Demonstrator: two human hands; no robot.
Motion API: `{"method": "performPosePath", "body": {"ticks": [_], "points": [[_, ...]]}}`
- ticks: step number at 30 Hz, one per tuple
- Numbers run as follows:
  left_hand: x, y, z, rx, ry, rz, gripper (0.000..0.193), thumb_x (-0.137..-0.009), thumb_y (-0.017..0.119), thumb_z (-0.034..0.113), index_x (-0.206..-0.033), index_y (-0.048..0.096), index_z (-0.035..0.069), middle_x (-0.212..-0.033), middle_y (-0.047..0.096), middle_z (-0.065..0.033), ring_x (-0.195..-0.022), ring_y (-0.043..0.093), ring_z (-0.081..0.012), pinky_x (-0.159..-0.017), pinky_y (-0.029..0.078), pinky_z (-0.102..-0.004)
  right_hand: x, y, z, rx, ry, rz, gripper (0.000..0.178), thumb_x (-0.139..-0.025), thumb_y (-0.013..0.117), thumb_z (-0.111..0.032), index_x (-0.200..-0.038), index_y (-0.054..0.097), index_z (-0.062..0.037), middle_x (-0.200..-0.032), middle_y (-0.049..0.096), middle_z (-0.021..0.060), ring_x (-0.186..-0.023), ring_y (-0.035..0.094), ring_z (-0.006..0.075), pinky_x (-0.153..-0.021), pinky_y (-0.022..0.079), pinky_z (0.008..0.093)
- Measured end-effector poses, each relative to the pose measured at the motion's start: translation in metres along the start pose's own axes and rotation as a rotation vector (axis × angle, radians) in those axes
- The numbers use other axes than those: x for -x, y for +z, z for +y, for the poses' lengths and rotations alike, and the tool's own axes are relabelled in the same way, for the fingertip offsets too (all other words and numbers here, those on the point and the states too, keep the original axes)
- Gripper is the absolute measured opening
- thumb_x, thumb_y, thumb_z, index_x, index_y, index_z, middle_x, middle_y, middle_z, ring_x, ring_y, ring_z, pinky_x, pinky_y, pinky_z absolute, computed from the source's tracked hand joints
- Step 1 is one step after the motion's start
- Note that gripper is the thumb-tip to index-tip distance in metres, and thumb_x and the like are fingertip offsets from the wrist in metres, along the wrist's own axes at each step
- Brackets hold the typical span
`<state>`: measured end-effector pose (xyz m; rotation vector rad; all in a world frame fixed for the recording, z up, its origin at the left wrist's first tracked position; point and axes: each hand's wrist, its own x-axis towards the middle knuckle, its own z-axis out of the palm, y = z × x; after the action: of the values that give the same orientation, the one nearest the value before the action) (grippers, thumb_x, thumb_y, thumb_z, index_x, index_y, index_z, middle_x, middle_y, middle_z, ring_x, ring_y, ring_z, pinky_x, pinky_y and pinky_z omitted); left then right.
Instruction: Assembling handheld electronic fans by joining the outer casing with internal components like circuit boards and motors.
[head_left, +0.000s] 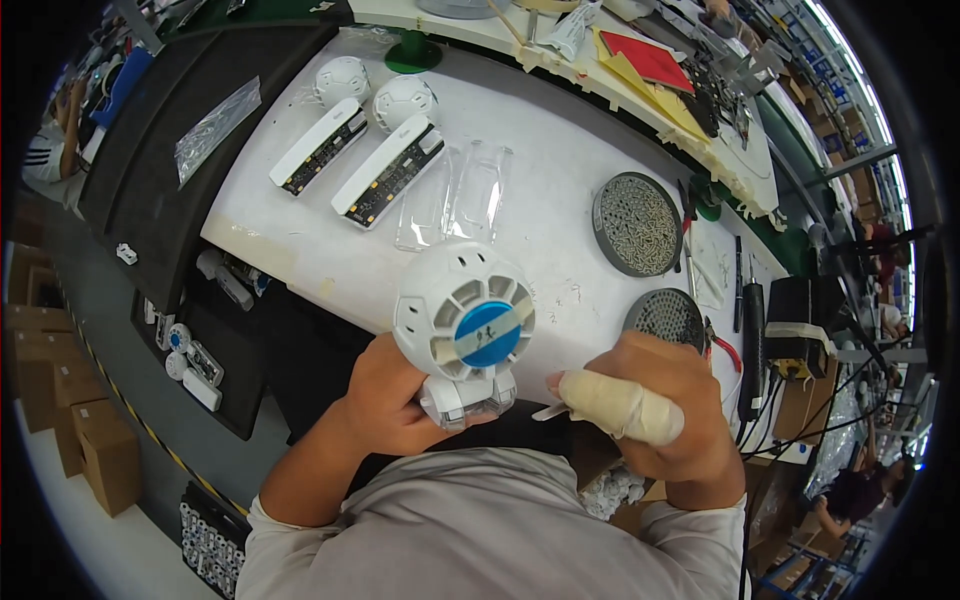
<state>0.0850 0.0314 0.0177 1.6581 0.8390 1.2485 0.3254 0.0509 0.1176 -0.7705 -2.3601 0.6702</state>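
Note:
My left hand [385,395] is closed round the lower part of a white round-headed device [420,285], held up over the table's near edge. Its ribbed face carries a blue disc [488,336] with a strip of tape across it. To the right, apart from the device, my right hand [655,400] is closed. A cream wrapping [620,405] covers one of its digits. From its fingertips sticks out a thin pale piece [548,411], too small to name. Beyond the hands lie two white housings with exposed circuit boards [390,180], two round white heads [405,102] and clear plastic covers [480,190].
At the right stand two round dishes of small screws [640,225], beside red-handled pliers [722,345] and a black electric screwdriver [751,350]. A raised shelf [560,60] runs along the back. Left of the table are a black tray [150,140] and cardboard boxes [105,450].

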Motion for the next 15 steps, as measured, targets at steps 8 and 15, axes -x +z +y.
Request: {"method": "performPosePath", "body": {"ticks": [8, 15], "points": [[-0.012, -0.004, 0.007, -0.144, 0.264, -0.042, 0.043, -0.066, 0.086, 0.018, -0.101, 0.069, 0.000, -0.100, 0.070, -0.0144, -0.078, 0.069, -0.0280, -0.067, 0.055, -0.0332, -0.002, 0.003, -0.003, 0.332, -0.156, -0.021, 0.048, -0.060, 0.066, -0.013, -0.107, 0.068, -0.0048, -0.068, 0.046, 0.0001, -0.053, 0.042, 0.0128, -0.038, 0.032, 0.0251], [-0.012, -0.004, 0.009, -0.300, 0.323, -0.017, 0.043, -0.070, 0.084, 0.032, -0.093, 0.069, -0.001, -0.096, 0.070, -0.0129, -0.073, 0.068, -0.0281, -0.062, 0.054, -0.0320, -0.007, -0.003, -0.018, 0.484, -0.170, -0.143, 0.059, -0.050, 0.066, -0.014, -0.108, 0.066, -0.0045, -0.068, 0.047, 0.0011, -0.051, 0.042, 0.0149, -0.039, 0.030, 0.0269]]}}
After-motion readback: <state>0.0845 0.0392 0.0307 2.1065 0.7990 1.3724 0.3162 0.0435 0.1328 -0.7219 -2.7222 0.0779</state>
